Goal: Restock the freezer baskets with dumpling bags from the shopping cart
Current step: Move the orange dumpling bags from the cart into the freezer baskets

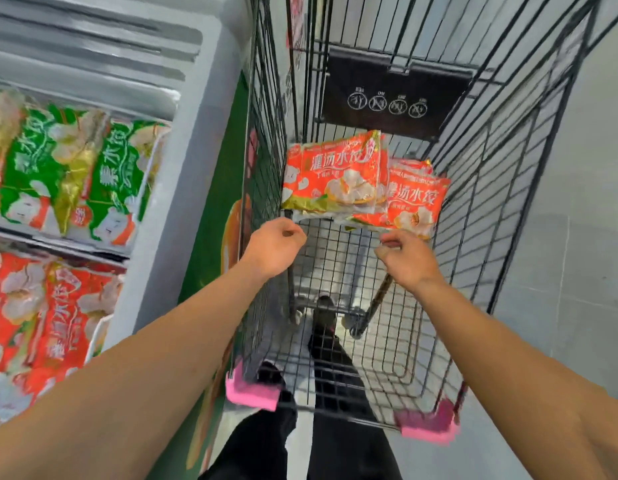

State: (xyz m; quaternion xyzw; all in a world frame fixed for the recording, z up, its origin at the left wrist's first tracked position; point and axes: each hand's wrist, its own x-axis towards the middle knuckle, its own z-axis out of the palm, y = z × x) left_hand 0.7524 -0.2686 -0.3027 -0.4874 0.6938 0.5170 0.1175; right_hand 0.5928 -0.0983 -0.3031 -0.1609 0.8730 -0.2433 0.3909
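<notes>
Both bare arms reach into a wire cart (474,188). The left hand (274,245) and right hand (406,258) have fingers loosely curled, holding nothing, just short of two red dumpling bags: one bag (335,174) on the left, leaning partly over the other bag (416,202) on the right. Both lie on the cart floor below a black flap (394,95) with round icons. Pink corner caps (252,391) mark the cart's near rim. To the left stands a freezer (183,188), with green bags (75,174) in one basket and red bags (48,323) in the nearer one. Black trouser legs (266,441) show below.
</notes>
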